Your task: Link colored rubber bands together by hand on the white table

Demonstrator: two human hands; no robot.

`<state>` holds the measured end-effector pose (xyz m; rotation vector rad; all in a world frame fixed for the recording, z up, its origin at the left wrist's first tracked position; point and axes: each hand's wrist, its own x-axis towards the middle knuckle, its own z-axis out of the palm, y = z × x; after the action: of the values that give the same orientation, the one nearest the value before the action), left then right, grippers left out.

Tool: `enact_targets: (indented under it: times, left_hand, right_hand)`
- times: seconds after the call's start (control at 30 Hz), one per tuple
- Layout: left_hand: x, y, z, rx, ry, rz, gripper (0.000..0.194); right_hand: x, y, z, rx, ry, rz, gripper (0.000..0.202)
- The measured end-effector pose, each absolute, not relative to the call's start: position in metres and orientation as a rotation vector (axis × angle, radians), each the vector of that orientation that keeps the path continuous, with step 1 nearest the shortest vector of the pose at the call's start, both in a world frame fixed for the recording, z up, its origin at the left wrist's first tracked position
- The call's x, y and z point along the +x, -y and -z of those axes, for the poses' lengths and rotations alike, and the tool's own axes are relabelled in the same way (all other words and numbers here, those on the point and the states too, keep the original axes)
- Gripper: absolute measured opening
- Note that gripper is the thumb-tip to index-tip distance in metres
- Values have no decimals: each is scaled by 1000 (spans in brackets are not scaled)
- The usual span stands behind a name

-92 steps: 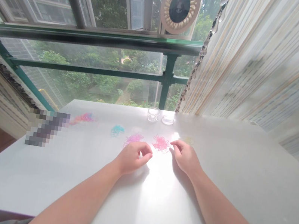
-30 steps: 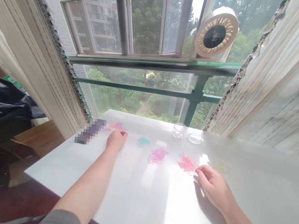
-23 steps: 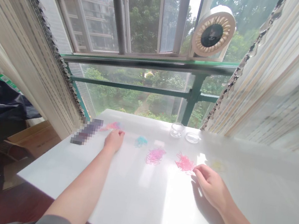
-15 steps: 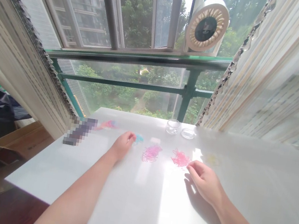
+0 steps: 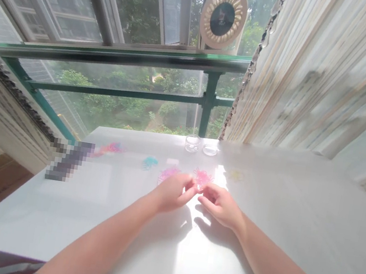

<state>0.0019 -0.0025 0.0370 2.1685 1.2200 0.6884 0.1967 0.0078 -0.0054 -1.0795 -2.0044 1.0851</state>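
My left hand [image 5: 174, 193] is held over the near edge of a purple pile of small bands [image 5: 167, 174], partly covering it. Its thumb and fingers are pinched; whatever they hold is too small to name. Close beside it, almost fingertip to fingertip, is my right hand [image 5: 222, 204], its fingers curled towards the thumb and their contents hidden. Just beyond both hands lies a pink pile of thin bands [image 5: 203, 176]. A blue pile of bands [image 5: 149, 163] sits left of the purple one, and a pale yellow pile [image 5: 235, 175] lies to the right.
At the far edge of the white table [image 5: 92, 224] stand a clear round container [image 5: 192, 144] and a clear lid [image 5: 210, 150]. A multicoloured pile [image 5: 111, 148] lies at the far left near a blurred dark object [image 5: 70, 161]. A round fan [image 5: 223, 16] is by the window.
My left hand has moved right, from beside the blue pile to my right hand near the pink pile. The view has turned to the right.
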Motion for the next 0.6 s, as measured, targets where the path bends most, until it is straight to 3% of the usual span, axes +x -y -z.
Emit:
enact_targets:
  times: [0.2,0.6]
  left_hand:
    - [15,8,-21,2125,-1308,-639,19]
    - [5,6,-13,2129,-1282,-667,18]
  right_hand:
    - [200,-9,7,-956,1996,-1209,13]
    - [198,-2,-2,-1055,2079,-1105,11]
